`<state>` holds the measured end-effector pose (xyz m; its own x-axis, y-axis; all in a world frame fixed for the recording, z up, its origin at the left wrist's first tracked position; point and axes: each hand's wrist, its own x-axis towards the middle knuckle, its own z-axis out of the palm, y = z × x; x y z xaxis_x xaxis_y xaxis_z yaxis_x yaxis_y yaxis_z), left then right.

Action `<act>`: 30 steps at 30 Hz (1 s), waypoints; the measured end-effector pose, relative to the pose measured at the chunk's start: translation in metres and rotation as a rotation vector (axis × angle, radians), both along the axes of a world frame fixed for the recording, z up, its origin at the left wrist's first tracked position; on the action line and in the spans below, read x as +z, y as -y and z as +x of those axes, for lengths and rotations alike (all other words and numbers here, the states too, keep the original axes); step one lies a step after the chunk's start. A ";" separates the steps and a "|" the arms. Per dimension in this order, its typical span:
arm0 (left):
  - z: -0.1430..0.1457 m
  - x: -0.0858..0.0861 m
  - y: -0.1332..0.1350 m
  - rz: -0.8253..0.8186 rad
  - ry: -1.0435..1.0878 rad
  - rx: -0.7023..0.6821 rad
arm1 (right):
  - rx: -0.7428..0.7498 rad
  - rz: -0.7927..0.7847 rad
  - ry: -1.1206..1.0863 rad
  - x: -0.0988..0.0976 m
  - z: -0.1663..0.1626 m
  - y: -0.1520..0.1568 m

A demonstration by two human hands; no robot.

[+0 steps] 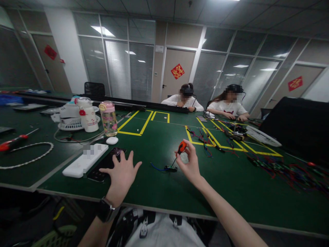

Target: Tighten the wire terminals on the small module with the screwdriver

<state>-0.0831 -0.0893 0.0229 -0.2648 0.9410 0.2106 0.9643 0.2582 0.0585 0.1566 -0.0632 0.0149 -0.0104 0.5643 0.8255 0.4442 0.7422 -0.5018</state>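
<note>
My right hand (189,163) pinches a small screwdriver (182,146) by its orange and black handle. The screwdriver's shaft slants down to a small green circuit board (171,168) on the table; whether the tip sits in a screw is too small to tell. A blue wire (157,168) runs from the board's left end. With fingers spread, my left hand (123,173) is over the near right part of a black phone (99,171). Left of the phone lies a white, flat, box-like device (86,160).
A pink-lidded bottle (109,120), a white bottle (87,115) and a white fan-like thing (68,118) stand at left. A larger screwdriver (14,142) lies far left. Tangled wires (280,171) spread across the right. Two people (183,99) sit opposite, behind yellow tape outlines (128,133).
</note>
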 end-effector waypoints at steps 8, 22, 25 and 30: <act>-0.002 -0.004 -0.002 -0.008 0.063 0.025 | 0.015 0.004 0.006 0.000 0.000 0.001; -0.001 -0.001 0.000 -0.001 0.067 0.004 | -0.052 0.123 0.048 0.001 0.002 -0.001; -0.001 -0.001 0.000 -0.010 0.074 -0.007 | -0.038 0.076 0.028 0.000 0.001 0.000; 0.001 0.002 0.001 -0.040 0.093 -0.003 | 0.014 0.013 -0.019 -0.002 0.000 0.001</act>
<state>-0.0822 -0.0906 0.0251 -0.2788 0.9490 0.1473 0.9559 0.2596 0.1371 0.1566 -0.0643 0.0131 -0.0024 0.5538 0.8327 0.4240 0.7547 -0.5007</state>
